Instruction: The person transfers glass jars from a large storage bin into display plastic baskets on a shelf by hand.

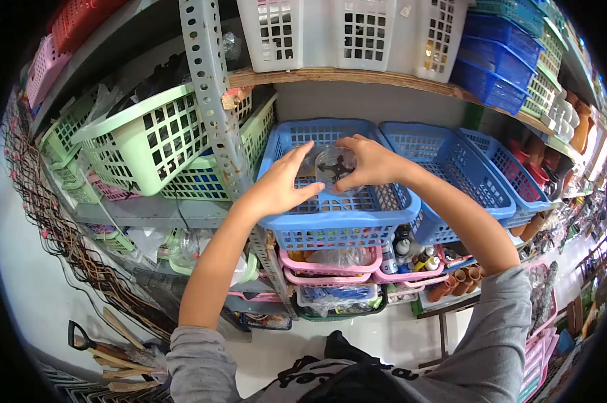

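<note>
Over a blue plastic basket (347, 221) on the shelf, my right hand (370, 161) is curled around a clear, round plastic container (331, 161) with a dark, branched shape showing in it. To its left is my left hand (276, 183), thumb and fingers spread apart, the thumb tip right at the container's lower edge. Behind the container and between the hands, the basket's perforated floor and back wall show, along with something see-through near my left fingers.
A second blue basket (427, 144) stands to the right. A perforated metal post (212, 87) rises on the left, beside a light green basket (145, 138). White baskets (270, 33) sit on the wooden-edged shelf (357, 75) above; pink baskets (330, 267) sit below.
</note>
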Demonstrator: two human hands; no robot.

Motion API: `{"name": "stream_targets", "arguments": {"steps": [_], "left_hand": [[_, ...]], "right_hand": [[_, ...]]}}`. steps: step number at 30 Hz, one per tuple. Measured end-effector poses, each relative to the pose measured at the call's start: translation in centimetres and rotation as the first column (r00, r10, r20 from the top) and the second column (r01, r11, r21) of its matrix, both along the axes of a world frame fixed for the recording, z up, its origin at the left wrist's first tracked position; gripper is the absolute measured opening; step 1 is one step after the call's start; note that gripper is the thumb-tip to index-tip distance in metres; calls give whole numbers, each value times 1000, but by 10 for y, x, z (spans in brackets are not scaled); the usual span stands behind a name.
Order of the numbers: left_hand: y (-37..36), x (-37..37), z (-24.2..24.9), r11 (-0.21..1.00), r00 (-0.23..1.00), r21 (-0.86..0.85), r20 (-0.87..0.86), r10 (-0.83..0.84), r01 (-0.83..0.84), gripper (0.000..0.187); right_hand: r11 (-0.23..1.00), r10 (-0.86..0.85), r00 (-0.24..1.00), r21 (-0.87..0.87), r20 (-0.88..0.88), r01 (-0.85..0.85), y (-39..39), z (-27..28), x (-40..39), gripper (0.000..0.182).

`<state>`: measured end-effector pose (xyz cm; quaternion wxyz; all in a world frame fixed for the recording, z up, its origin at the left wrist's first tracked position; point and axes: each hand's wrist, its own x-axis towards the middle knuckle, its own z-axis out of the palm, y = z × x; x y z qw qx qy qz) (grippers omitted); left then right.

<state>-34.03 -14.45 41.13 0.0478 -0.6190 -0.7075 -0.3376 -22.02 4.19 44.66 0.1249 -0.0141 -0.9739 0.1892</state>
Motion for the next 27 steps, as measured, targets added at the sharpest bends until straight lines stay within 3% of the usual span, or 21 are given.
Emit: {"name": "stream_targets", "arguments": {"steps": [3, 5, 9, 12, 15, 20, 26, 27], "left_hand": [[5, -12, -6, 991, 994, -88, -32, 102, -104, 70], [7, -20, -16, 987, 991, -94, -52, 124, -129, 65], [6, -31, -37, 972, 987, -174, -25, 159, -160, 59], [2, -32, -46, 953, 966, -177, -133, 223, -245, 55], [-8, -22, -37, 933, 928, -153, -242, 285, -326, 50], [-14, -26, -41, 955, 956, -125, -156, 250, -270, 46], [-14, -25, -44, 956, 961, -129, -114, 251, -265, 45], [-13, -24, -44, 949, 958, -150, -116, 262, -278, 44]], "right_hand": [[997, 61, 998, 39, 3, -61, 12, -15, -28, 92], [996, 88, 995, -35, 56, -86, 13, -21, -43, 102], [972, 232, 952, -12, 199, -235, 4, -41, -60, 92], [936, 297, 899, 88, 323, -341, -11, -56, -69, 89], [931, 339, 833, -25, 438, -365, -19, -67, -76, 89], [890, 423, 835, 12, 351, -456, -21, -102, -92, 75], [849, 502, 769, -56, 395, -526, -32, -98, -90, 66], [856, 503, 743, -133, 443, -500, -33, -97, -90, 69]]}}
